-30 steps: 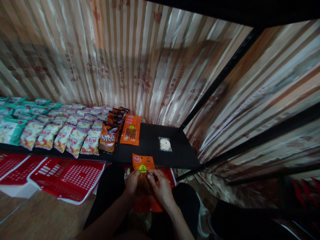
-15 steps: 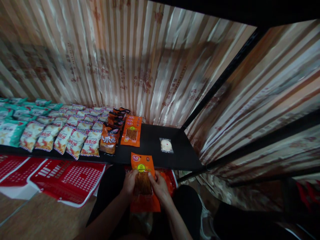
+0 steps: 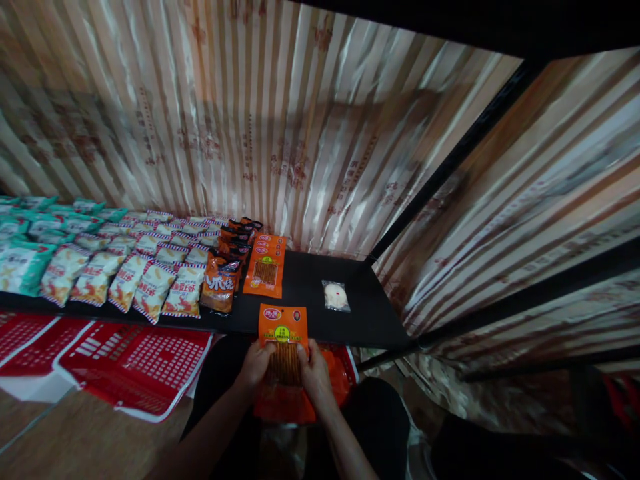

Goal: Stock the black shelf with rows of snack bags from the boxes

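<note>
Between both hands is an orange snack packet with a window showing brown sticks. My left hand grips its left edge, thumb on the front. On the right edge my right hand is closed the same way. The packet's top overlaps the front edge of the black shelf. A matching orange packet rests on the shelf just beyond. To its left stand brown-orange snack bags. A small clear packet with a round white item lies to the right.
White snack bags and green ones fill the shelf's left. Red baskets stand below, and another basket with orange packets sits between my knees. A black post slants at the right before striped sheeting.
The held packet has tilted slightly, its lower end shifting left. Both hands keep their grip. The whole view has shifted a little.
</note>
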{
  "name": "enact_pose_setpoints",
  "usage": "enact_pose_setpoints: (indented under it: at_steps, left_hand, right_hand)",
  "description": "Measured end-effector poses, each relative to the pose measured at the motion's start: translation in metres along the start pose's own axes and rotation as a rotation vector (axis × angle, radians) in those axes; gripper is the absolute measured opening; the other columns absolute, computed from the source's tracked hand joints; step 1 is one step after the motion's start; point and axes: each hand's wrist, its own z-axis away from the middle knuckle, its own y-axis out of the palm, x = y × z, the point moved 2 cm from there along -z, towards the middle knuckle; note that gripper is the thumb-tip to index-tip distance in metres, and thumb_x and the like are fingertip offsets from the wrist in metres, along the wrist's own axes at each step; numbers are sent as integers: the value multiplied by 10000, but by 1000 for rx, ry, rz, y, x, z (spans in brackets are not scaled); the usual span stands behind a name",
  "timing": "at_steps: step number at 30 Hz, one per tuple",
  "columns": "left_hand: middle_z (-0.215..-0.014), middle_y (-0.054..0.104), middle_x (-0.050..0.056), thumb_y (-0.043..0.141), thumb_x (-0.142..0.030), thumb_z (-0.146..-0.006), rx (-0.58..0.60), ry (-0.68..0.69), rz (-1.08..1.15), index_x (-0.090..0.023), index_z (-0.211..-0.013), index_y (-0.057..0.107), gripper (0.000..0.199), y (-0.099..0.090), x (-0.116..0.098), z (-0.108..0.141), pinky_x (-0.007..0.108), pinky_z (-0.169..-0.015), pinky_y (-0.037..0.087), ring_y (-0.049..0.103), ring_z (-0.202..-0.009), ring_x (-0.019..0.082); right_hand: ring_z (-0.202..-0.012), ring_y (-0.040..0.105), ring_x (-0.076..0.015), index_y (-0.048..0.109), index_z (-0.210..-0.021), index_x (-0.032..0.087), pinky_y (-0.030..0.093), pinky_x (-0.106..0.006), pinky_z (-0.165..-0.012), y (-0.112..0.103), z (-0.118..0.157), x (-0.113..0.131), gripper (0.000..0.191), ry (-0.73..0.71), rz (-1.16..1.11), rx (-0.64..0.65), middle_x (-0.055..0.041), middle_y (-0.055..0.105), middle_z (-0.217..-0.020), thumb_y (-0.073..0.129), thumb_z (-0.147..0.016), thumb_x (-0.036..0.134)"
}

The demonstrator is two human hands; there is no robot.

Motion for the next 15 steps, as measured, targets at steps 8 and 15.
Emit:
enact_pose_setpoints:
  at_steps: [8, 15]
  left_hand:
    - [-696, 665, 26, 520, -185, -593, -67, 64, -36, -122, -776, 629, 222, -16, 2, -19, 251, -617, 467, 615, -698, 178]
    - [-663, 645, 22, 541, -163, -608, -84, 77, -56, -130, -735, 601, 144, -24, -7, -24, 233, -570, 466, 610, -667, 169]
  right_hand:
    - [-637, 578, -192, 491, -727, 204, 424, -275, -606, 7, -12, 9, 259, -43, 27, -41, -43, 609, -679, 374, -789, 427]
    - [-660, 596, -191, 506, -742, 201, 424, -267, -613, 14, -25, 12, 254, -50, 46, -16, -46, 629, -701, 383, -799, 415]
